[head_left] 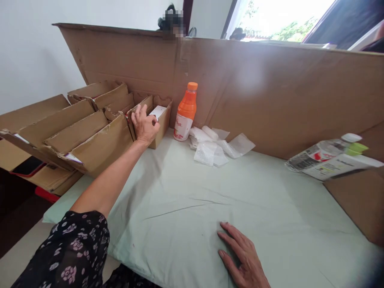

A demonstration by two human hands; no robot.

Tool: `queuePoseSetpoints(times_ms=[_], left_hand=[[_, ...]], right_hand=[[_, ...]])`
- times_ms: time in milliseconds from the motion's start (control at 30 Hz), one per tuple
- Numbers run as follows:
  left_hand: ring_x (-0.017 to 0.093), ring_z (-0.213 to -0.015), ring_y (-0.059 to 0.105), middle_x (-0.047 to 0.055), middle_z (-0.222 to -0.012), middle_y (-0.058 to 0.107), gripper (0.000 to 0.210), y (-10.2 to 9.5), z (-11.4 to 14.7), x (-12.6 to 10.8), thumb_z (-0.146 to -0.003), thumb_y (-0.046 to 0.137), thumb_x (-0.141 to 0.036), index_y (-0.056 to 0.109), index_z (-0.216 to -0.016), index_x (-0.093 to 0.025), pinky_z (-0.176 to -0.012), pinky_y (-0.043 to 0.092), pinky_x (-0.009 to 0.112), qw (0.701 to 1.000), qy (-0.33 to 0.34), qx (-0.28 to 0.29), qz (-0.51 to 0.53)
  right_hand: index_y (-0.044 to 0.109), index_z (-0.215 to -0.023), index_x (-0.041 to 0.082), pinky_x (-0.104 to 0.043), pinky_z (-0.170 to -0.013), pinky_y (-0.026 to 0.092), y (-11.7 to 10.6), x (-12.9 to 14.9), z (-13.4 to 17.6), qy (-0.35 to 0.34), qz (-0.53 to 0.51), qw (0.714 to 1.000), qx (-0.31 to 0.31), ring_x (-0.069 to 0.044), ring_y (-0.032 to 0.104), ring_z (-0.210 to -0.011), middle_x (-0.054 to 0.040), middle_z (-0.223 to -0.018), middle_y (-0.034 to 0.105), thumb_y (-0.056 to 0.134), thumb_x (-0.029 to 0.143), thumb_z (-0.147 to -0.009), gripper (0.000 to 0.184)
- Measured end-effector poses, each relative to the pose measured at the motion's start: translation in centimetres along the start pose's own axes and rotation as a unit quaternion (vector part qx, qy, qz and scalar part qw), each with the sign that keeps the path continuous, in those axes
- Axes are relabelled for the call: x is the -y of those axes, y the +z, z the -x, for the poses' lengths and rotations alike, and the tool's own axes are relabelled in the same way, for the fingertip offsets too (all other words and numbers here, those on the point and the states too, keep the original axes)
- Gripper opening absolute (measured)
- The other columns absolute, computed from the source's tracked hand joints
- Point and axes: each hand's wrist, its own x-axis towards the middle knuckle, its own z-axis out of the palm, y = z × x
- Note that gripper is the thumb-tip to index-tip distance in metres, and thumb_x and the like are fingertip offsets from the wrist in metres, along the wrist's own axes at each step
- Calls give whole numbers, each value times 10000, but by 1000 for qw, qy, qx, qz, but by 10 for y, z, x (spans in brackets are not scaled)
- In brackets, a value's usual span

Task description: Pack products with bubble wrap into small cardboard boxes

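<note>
My right hand (pixel 244 260) lies flat, fingers spread, on the pale green sheet (pixel 180 200) covering the desk. My left hand (pixel 145 126) has its grip closed on the small open carton (pixel 162 120), a white box (pixel 157 111) inside. Behind stand an orange bottle (pixel 186 112), crumpled plastic bags (pixel 216 146), and a tall cardboard wall (pixel 270 92) before a bright window (pixel 282 18).

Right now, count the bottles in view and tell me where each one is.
2. The orange bottle stands against the cardboard wall, just right of the small open box. The white-capped bottle lies at the far right, half wrapped in paper. Others may be hidden in the boxes.
</note>
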Motion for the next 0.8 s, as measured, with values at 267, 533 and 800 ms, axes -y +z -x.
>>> queuePoseSetpoints(times_ms=[267,533,800], left_hand=[[396,-1573,225,182,-1649,369,234,-23,10,0,-735,735,-276,693,-949,-189,-1268,98,613,999,26,-41,8],[399,-1562,251,160,-1598,446,83,2,-3,0,-687,624,-92,658,-715,-163,-1267,65,645,999,-15,-13,25],[344,-1549,334,-81,-1658,360,205,-125,141,19,-744,705,-217,693,-941,-271,-1233,398,555,973,127,-109,161]], right_hand=[[710,-1227,241,-435,-942,603,1,-3,-5,-10,-4,1000,2,-284,677,-1227,-85,-1367,691,635,345,-953,302],[692,-1256,239,-446,-938,616,-3,5,-1,4,-16,1000,-7,-286,677,-1231,-94,-1364,692,646,322,-947,324],[641,-1334,339,-424,-957,628,-27,-2,-26,109,-106,988,4,-260,678,-1239,-52,-1385,679,601,305,-982,356]])
